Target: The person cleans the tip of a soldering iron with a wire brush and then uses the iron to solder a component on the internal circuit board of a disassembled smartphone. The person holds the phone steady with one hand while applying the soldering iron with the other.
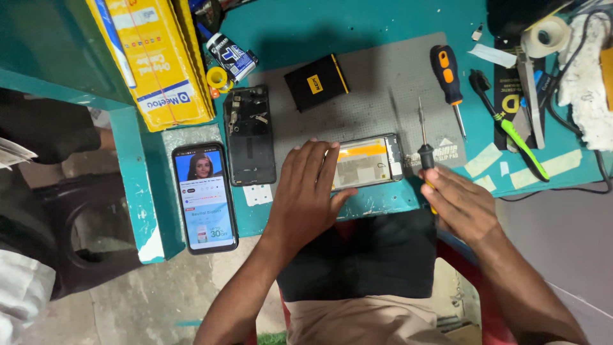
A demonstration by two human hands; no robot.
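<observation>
Opened phone (367,163) face-down on grey textured mat (383,96), near the teal bench's front edge.
Phone: flat rectangle, back off, orange and pale patches inside, metal frame end exposed. Left hand (306,191) lies flat, fingers spread, pressing its left part. Right hand (456,201) is curled around a thin black-handled screwdriver (424,144), tip pointing away beside the phone's right end. Around: black back cover (250,135), black battery (316,82), orange-black screwdriver (447,80), lit phone (204,197) at left, green-handled brush (507,124), tape roll (546,35).
</observation>
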